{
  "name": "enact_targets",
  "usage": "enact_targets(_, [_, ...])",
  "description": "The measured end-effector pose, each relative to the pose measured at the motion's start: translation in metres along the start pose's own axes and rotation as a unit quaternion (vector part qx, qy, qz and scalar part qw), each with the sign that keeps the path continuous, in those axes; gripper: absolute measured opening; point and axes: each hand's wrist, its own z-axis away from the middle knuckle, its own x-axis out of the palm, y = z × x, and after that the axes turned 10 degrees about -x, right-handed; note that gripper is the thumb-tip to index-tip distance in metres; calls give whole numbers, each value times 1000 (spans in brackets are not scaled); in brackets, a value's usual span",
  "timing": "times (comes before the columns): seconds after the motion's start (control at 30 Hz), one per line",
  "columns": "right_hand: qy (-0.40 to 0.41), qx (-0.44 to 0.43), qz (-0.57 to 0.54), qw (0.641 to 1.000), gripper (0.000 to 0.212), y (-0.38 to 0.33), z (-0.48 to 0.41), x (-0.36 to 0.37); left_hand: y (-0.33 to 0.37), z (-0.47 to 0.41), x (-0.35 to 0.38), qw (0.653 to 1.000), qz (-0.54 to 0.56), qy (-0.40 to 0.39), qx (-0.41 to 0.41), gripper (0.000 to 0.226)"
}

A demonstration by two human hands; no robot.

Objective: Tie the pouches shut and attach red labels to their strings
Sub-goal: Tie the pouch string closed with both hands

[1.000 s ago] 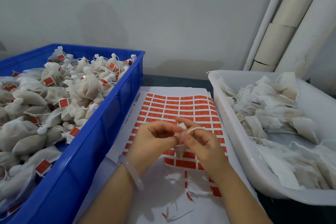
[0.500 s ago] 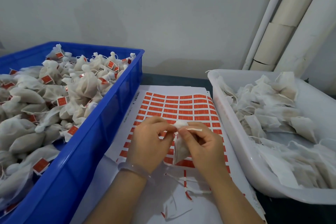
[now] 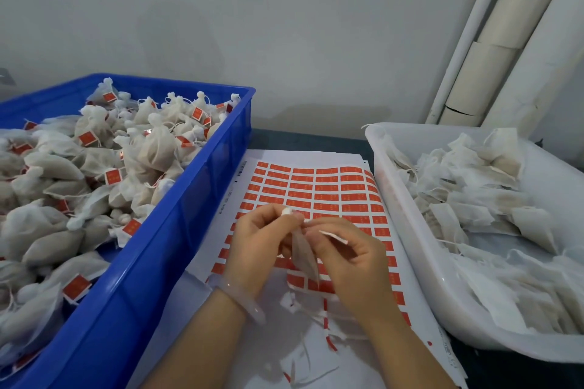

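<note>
A small white pouch [image 3: 304,254] hangs between my hands above a sheet of red labels [image 3: 319,189]. My left hand [image 3: 259,246] pinches the pouch's gathered top. My right hand [image 3: 350,259] grips the pouch's neck and string, and a white strip [image 3: 333,236] lies across its fingers. A clear bangle sits on my left wrist. The blue crate [image 3: 151,268] on the left is heaped with tied pouches carrying red labels. The white tub [image 3: 410,246] on the right holds flat untied pouches.
Torn backing scraps and red label slivers [image 3: 327,322] lie on the sheet near my wrists. A grey wall stands behind the table, with white pipes [image 3: 505,35] running up at the back right.
The pouch has dropped lower and now hangs tilted between my hands. My right hand has shifted right and down with the string, and the left still pinches the top.
</note>
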Motion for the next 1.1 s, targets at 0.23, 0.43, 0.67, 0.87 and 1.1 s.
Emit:
enact_targets(0.23, [40,37,-18,998,15,-2,-3,-3,1,-1,-2,997,-26,-67,-14,26])
enact_targets(0.43, [56,109,-63,990,27,0,-5,-4,-4,-1,-1,988,-86,-130,-10,14])
enact_targets(0.67, [62,190,-132,971,45,2,-4,-3,-6,-2,-1,989,-22,-146,14,13])
enact_targets(0.87, [40,202,-167,964,32,4,-3,-5,-6,-2,0,989,10,-142,-29,15])
enact_targets(1.1, [-6,229,-198,953,29,8,-5,-10,-10,0,-1,986,1,-168,-5,28])
